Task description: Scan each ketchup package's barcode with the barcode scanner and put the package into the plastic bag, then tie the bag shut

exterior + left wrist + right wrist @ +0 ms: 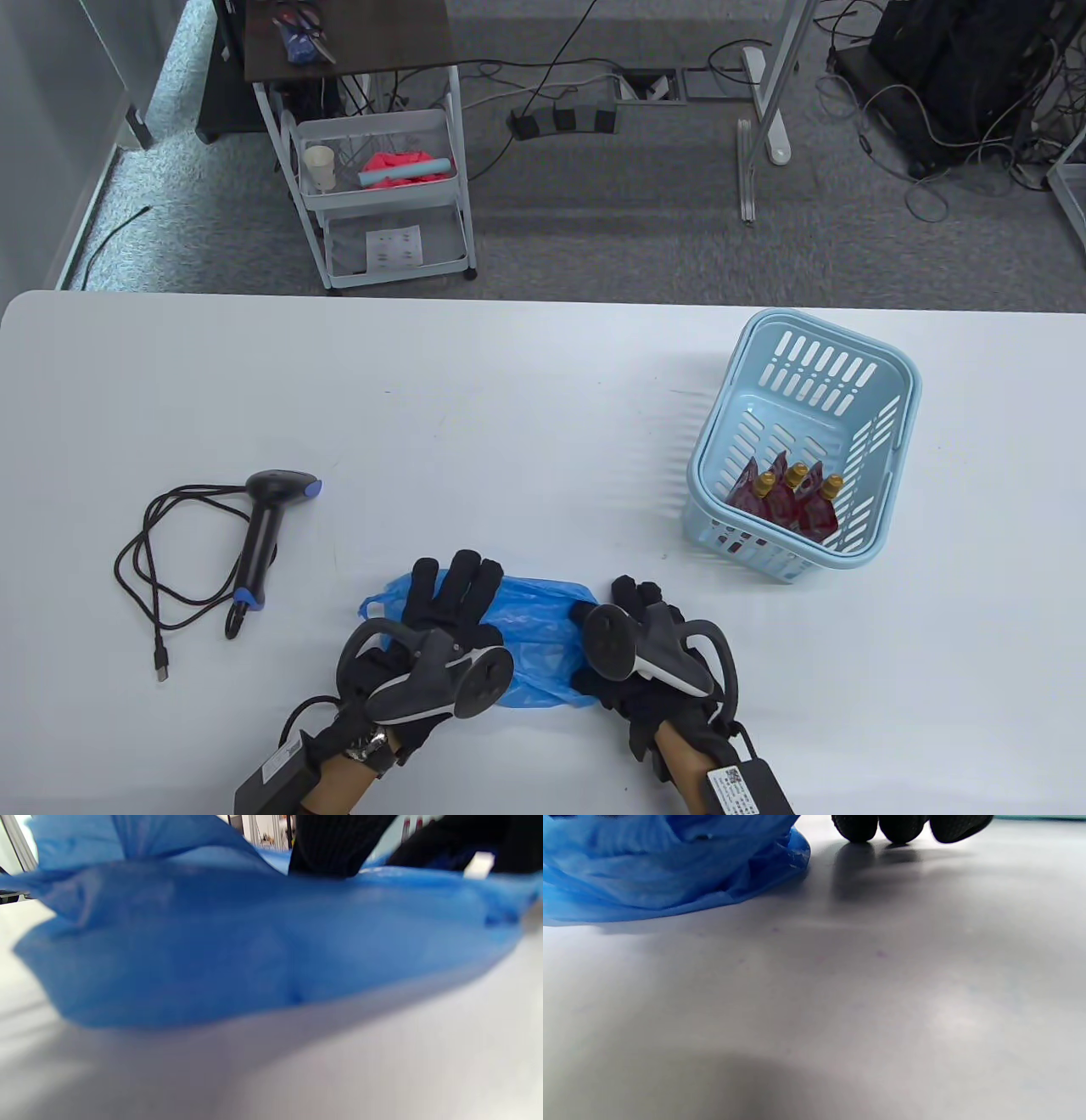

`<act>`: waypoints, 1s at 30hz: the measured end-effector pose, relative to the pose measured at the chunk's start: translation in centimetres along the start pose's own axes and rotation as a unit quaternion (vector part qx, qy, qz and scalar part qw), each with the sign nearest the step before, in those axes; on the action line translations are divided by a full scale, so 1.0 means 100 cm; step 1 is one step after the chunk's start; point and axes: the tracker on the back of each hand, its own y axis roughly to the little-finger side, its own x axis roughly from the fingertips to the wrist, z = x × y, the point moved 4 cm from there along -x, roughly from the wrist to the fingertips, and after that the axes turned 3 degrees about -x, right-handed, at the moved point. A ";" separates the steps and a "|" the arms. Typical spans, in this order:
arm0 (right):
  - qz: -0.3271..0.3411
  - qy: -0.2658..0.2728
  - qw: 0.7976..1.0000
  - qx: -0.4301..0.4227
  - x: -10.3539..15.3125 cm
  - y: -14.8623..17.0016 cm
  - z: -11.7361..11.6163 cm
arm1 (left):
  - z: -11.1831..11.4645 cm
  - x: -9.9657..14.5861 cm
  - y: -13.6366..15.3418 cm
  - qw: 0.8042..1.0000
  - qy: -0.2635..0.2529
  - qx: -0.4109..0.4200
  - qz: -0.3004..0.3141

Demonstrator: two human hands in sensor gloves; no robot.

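Left hand (450,607) flat on plastic bag (534,632)

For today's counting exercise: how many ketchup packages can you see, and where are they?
3. All stand close together inside the blue basket: one on the left, one in the middle, one on the right. More may be hidden behind them.

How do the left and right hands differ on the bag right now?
The left hand lies flat on the bag with fingers straight and spread; the right hand sits at the bag's right end with fingers curled, their tips on the table. Whether the right hand grips plastic is hidden. Both wear black gloves with trackers.
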 end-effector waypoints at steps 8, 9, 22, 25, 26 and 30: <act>-0.002 -0.011 1.000 -0.009 -0.001 0.004 0.000 | 0.032 -0.013 0.037 0.994 0.076 0.036 -0.074; -0.004 -0.010 1.000 -0.011 -0.001 0.006 0.001 | 0.035 -0.013 0.045 0.991 0.089 0.053 -0.083; 0.015 0.103 0.979 -0.177 0.019 0.038 0.045 | 0.059 -0.014 0.071 0.970 0.133 0.183 -0.087; 0.021 0.160 0.971 -0.179 0.032 0.042 0.067 | 0.060 -0.014 0.070 0.970 0.134 0.185 -0.084; 0.023 0.179 0.968 -0.175 0.036 0.041 0.073 | 0.060 -0.014 0.070 0.970 0.135 0.185 -0.083; 0.069 0.200 0.974 -0.081 0.041 -0.001 0.090 | 0.059 -0.015 0.066 0.972 0.137 0.176 -0.077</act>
